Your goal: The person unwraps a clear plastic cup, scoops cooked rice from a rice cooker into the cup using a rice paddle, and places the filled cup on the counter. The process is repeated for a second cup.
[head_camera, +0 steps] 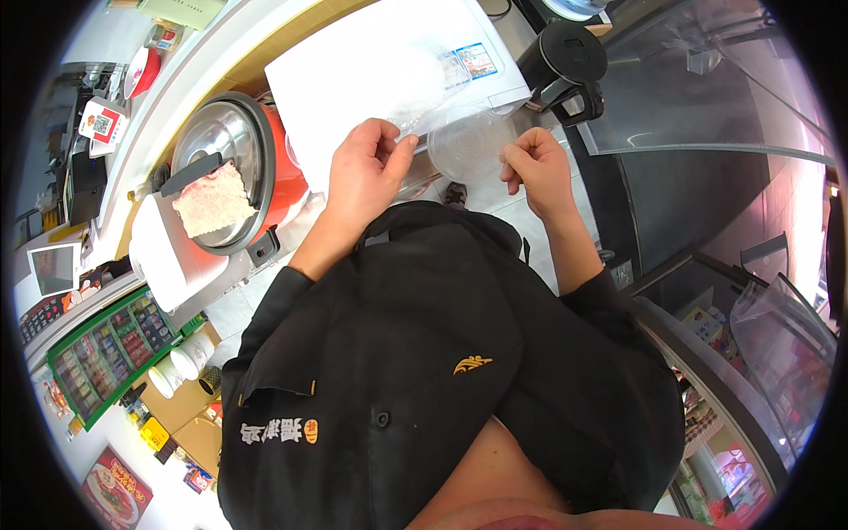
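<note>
A round, clear plastic lid is pinched at its edge between the thumb and fingers of my right hand. Close to the lid's other side is my left hand, thumb and fingers curled and a gap between them; whether it touches anything is unclear. Beyond both hands stands a white box-shaped appliance with a printed label on top. Clear plastic containers seem to rest on it, though glare blurs their outline.
An orange cooker with a metal lid and a pink cloth stands at the left. A black kettle is at the upper right. Green-framed product trays lie lower left, near white paper cups. Dark glass-fronted cabinets line the right.
</note>
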`<action>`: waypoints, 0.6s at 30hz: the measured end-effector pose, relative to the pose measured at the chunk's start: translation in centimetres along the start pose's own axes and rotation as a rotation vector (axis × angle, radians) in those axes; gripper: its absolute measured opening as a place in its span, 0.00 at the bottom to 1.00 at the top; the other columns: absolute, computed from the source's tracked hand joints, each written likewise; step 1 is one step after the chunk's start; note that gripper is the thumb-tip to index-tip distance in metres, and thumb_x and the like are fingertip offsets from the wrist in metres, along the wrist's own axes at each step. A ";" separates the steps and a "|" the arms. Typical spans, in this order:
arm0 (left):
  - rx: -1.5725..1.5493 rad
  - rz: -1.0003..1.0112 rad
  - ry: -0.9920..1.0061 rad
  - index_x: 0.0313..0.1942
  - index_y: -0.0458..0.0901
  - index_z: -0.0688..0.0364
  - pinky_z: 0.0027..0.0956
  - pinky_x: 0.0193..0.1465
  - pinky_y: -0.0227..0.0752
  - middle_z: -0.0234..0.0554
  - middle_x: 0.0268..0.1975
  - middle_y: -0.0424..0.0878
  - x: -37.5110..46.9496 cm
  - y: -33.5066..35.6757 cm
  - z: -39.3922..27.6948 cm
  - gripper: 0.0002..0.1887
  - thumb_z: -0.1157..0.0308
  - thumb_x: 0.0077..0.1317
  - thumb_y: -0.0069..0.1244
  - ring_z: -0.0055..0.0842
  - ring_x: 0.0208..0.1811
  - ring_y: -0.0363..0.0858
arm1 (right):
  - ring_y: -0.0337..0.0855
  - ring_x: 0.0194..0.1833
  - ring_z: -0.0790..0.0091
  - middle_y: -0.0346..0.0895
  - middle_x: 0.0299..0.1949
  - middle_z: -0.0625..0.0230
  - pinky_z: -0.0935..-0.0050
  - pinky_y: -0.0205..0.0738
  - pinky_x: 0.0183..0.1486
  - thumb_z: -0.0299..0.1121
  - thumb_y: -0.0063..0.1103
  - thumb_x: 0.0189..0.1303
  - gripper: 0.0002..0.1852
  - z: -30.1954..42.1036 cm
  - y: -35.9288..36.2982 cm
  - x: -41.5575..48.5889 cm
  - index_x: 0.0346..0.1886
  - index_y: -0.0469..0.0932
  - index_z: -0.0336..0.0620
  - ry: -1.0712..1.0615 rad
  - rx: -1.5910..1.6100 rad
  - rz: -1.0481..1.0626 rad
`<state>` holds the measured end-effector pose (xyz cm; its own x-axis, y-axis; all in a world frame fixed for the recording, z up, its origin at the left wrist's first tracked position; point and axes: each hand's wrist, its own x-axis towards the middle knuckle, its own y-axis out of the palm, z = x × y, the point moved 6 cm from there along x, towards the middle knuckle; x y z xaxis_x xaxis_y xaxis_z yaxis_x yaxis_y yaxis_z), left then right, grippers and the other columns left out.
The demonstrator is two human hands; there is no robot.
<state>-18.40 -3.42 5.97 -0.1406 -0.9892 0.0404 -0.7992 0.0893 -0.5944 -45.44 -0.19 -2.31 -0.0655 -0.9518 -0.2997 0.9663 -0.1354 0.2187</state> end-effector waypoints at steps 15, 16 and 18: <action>-0.626 0.234 -0.437 0.40 0.79 0.61 0.23 0.25 0.72 0.32 0.28 0.83 -3.2 0.8 2.3 0.12 0.63 0.83 0.53 0.14 0.23 0.77 | 0.81 0.25 0.81 0.82 0.27 0.71 0.77 0.72 0.27 0.35 0.73 0.69 0.11 5.5 4.7 2.5 0.38 0.82 0.38 -0.223 -0.311 0.143; -0.623 0.228 -0.453 0.40 0.79 0.61 0.23 0.25 0.72 0.32 0.28 0.83 -3.5 0.7 2.4 0.12 0.63 0.83 0.53 0.14 0.23 0.78 | 0.81 0.26 0.81 0.83 0.28 0.70 0.76 0.73 0.27 0.37 0.73 0.69 0.12 6.9 4.9 4.2 0.39 0.83 0.37 -0.260 -0.347 0.137; -0.639 0.228 -0.452 0.40 0.79 0.61 0.22 0.25 0.73 0.32 0.28 0.84 -3.8 0.4 2.3 0.12 0.63 0.83 0.53 0.14 0.23 0.78 | 0.83 0.27 0.79 0.84 0.29 0.69 0.75 0.75 0.28 0.39 0.74 0.69 0.14 8.8 5.8 7.7 0.40 0.84 0.36 -0.303 -0.426 0.120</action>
<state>-16.83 0.07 3.76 -0.2000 -0.8779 -0.4351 -0.9776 0.2082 0.0294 -42.54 -10.72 4.83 0.0438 -0.9990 -0.0006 0.9827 0.0432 -0.1800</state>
